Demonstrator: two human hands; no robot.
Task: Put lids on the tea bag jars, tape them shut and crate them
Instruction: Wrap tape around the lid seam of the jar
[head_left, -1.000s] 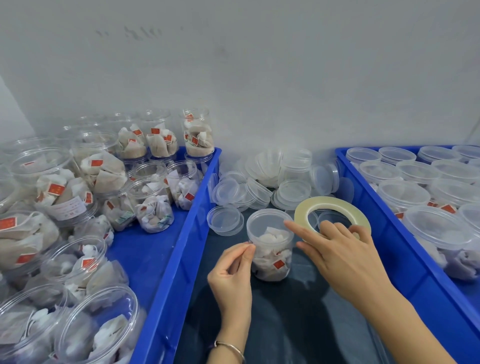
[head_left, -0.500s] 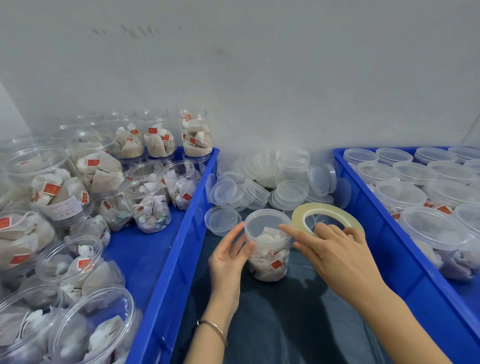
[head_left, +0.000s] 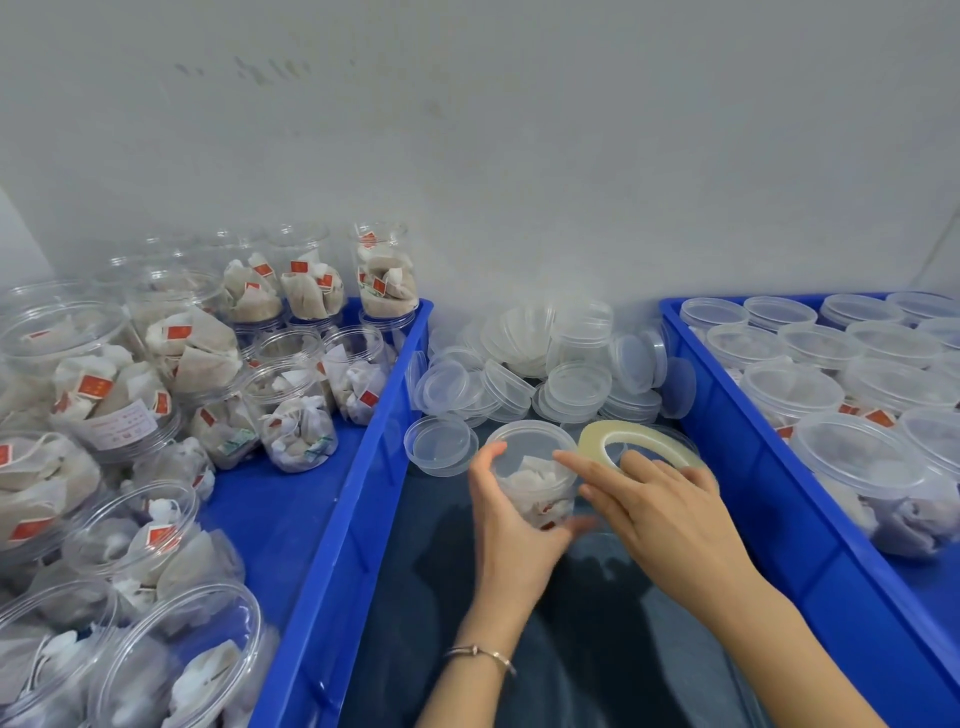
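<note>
- Clear plastic jar (head_left: 530, 467) of tea bags stands upright on the dark surface (head_left: 597, 649) between the two blue crates, a lid on its top.
- Left hand (head_left: 511, 525) curls round the jar's near side, thumb and fingers gripping it.
- Right hand (head_left: 660, 512) holds the tape roll (head_left: 636, 447) tilted just beside the jar, forefinger stretched to the jar's rim.
- Loose lids (head_left: 545, 379) lie heaped behind.
- Left crate (head_left: 337, 545) holds unlidded jars; right crate (head_left: 769, 493) holds lidded ones.
</note>
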